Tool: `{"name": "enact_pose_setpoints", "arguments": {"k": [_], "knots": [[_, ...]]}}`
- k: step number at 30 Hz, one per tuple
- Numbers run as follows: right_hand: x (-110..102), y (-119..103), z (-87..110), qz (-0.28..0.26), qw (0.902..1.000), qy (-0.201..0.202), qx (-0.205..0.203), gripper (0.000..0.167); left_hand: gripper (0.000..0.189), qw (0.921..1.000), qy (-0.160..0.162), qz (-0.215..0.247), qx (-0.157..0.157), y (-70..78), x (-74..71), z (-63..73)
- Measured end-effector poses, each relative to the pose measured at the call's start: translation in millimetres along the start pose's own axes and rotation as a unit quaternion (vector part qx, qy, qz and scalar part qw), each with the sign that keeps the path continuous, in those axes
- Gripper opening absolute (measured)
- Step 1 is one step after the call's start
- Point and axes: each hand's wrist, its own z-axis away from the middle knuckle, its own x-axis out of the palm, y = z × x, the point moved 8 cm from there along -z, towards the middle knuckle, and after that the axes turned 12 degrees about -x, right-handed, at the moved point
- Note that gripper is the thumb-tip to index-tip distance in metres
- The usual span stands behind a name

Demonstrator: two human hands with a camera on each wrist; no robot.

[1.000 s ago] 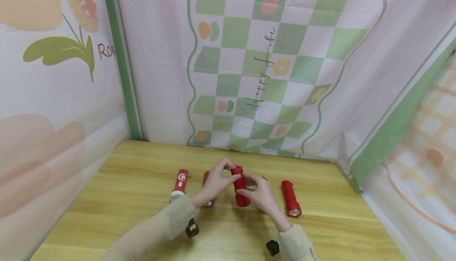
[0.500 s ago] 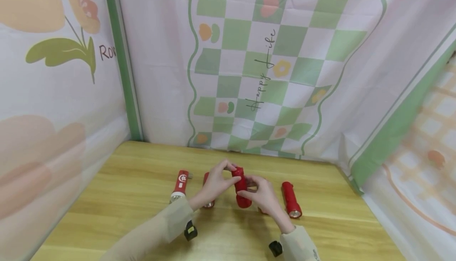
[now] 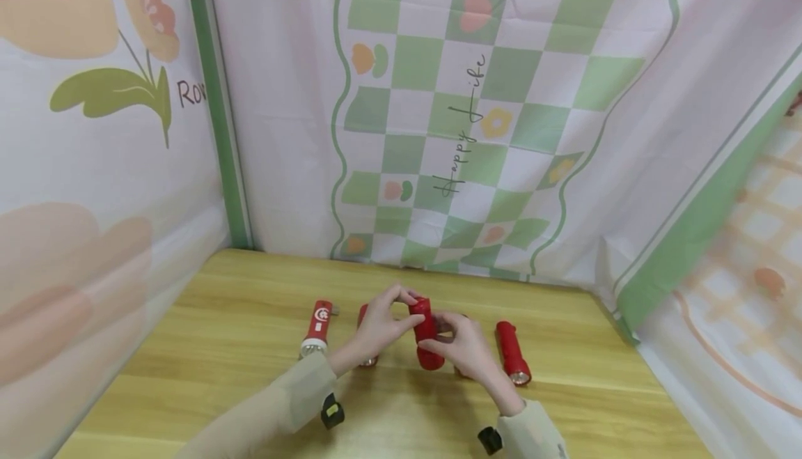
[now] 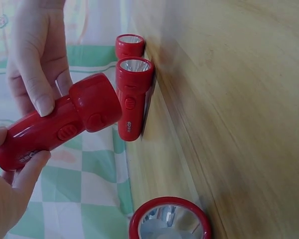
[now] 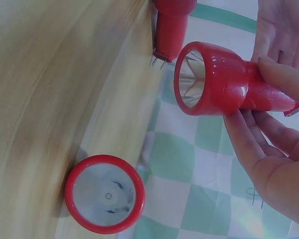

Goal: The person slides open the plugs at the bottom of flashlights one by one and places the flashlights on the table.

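Note:
Both hands hold one red flashlight (image 3: 425, 330) above the table, its lamp end pointing down toward the person. At the narrow tail end, my left hand (image 3: 379, 325) pinches it between thumb and fingers. My right hand (image 3: 466, 349) grips the body just behind the lamp head, as the right wrist view shows. A slide switch (image 4: 67, 132) lies on the side of the body in the left wrist view. The clear reflector (image 5: 192, 79) faces outward in the right wrist view. The tail end is partly covered by the left fingers.
A red-and-white flashlight (image 3: 318, 323) with metal prongs lies at the left. Beside it, another red flashlight (image 3: 363, 313) is partly hidden by my left hand. One flashlight (image 5: 105, 194) sits behind my right hand, and a further red flashlight (image 3: 512, 353) lies right on the wooden table (image 3: 601, 375).
The hands and the held flashlight shift slightly down and right in the head view, partly with a small camera shift. The grip looks the same; the flashlights on the table stay put.

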Motion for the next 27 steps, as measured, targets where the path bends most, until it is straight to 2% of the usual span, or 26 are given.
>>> {"name": "enact_pose_setpoints", "arguments": {"k": [9,16,21,27], "knots": [[-0.5,-6.2,2.1,0.002,0.9998,-0.007,-0.016,0.041,0.027,0.9993,-0.004,0.033,-0.015,-1.7,-3.4,3.2],[0.3,-9.3,3.0,0.012,0.9995,-0.015,-0.024,0.039,0.035,0.9987,-0.021,0.031,-0.034,-7.7,-3.0,4.3],[1.4,-10.9,2.6,0.010,0.9994,-0.020,-0.025,0.039,0.038,0.9942,-0.055,0.074,-0.056,-9.2,-2.9,6.4],[0.4,-13.9,2.8,0.016,0.9990,-0.019,-0.038,0.039,0.033,0.9909,-0.055,0.098,-0.074,-8.8,-7.9,8.5]]}}
